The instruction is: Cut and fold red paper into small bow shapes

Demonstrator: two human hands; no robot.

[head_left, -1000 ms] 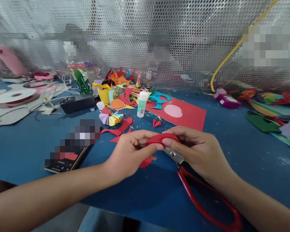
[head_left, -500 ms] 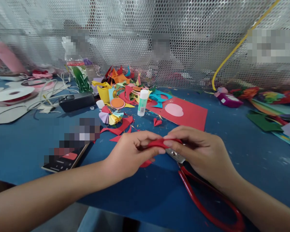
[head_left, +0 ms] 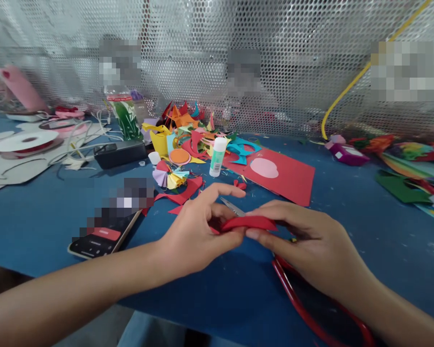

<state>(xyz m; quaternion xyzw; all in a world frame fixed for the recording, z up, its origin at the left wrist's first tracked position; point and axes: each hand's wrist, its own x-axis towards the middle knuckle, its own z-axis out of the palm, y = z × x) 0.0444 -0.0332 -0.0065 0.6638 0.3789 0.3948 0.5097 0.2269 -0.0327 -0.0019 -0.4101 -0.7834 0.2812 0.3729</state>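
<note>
Both the left hand and right hand pinch the folded red paper piece above the red-handled steel scissors; firm, even fingertip pressure should crease it cleanly.

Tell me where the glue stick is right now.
In the head view the glue stick stands upright past the hands, left of the red card sheet and right of the orange paper disc.

Blue table: phone, glue stick, red sheet, paper scraps.
</note>
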